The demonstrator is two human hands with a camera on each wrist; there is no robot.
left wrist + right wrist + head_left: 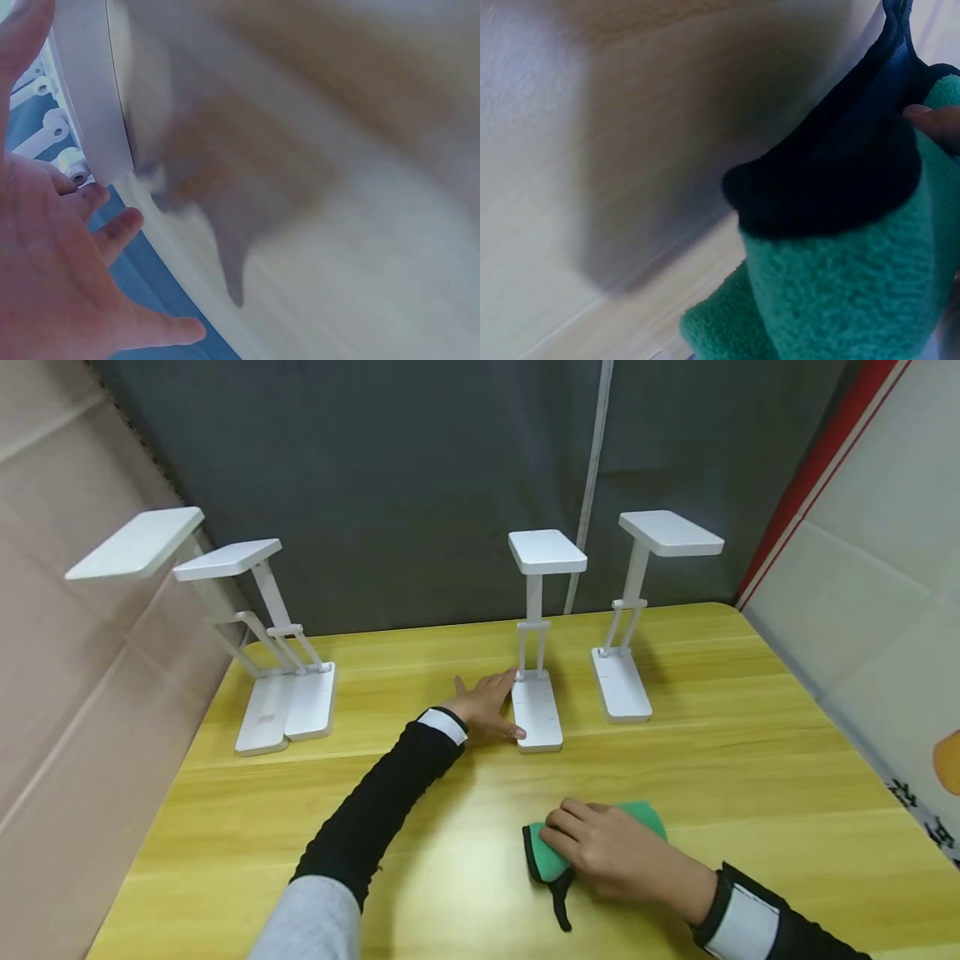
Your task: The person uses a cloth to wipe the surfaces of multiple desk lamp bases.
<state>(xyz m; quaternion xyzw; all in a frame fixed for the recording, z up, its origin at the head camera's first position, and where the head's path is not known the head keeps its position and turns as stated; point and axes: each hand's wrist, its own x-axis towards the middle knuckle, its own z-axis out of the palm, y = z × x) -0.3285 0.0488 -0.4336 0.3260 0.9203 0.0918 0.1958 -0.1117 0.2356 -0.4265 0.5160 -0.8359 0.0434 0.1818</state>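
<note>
My left hand (483,706) reaches to a white folding desk lamp (536,714), thumb and fingers spread along the left side of its base. In the left wrist view the fingers (120,232) are stretched out beside the lamp's base (86,90). Over the front of the table, my right hand (607,852) grips a green fleecy cleaning mitt (551,852) with black trim and a black hanging loop. The right wrist view shows the mitt's dark opening (832,180), its green pile and a fingertip (934,124) at the trim.
Another white desk lamp (622,689) stands to the right. Two more lamps, one with its base (262,718) at the left, stand side by side with heads raised. The yellow wood-grain table (420,793) meets a dark grey curtain (390,493) behind.
</note>
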